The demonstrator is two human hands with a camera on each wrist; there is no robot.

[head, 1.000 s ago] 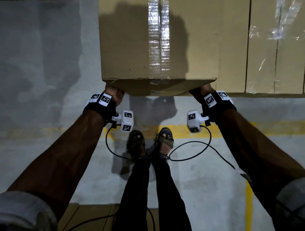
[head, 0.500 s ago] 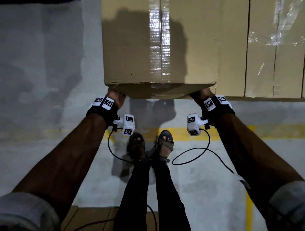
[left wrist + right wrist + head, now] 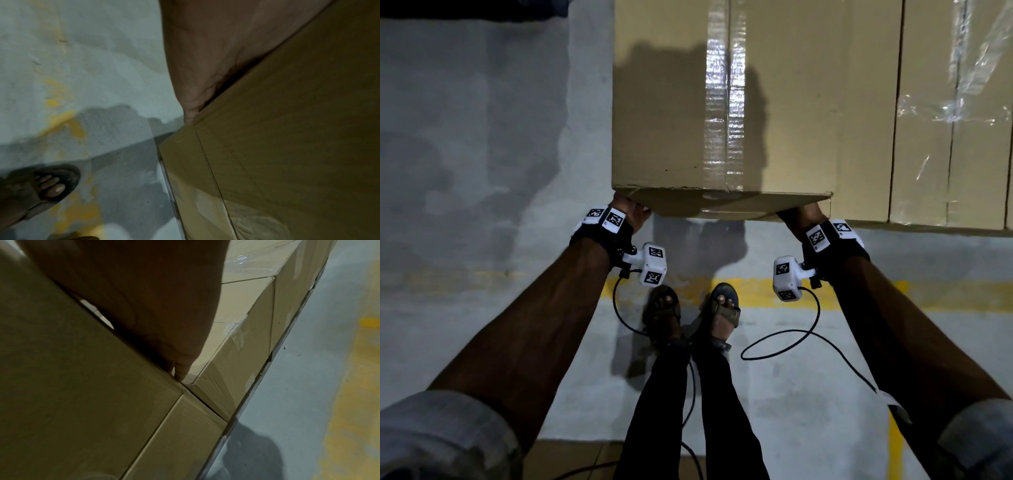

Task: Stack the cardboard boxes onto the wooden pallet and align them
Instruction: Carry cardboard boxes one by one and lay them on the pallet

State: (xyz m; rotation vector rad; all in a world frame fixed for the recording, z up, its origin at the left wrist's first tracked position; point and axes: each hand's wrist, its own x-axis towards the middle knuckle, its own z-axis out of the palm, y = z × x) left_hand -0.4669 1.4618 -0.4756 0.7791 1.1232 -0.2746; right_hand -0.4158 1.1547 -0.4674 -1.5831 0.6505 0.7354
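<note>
- A person's left hand (image 3: 635, 214) and right hand (image 3: 799, 214) hold up the near end of a taped cardboard box (image 3: 719, 102), fingers (image 3: 180, 369) tucked under its bottom edge; whether they curl or lie flat cannot be told.
- The box sits slightly farther from the person's sandals (image 3: 724, 308) than a second ago, edging forward.
- Beyond the right fingers, its side now nearly meets the wrapped stacked boxes (image 3: 945, 120), so alignment looks close; the pallet stays unseen.
</note>
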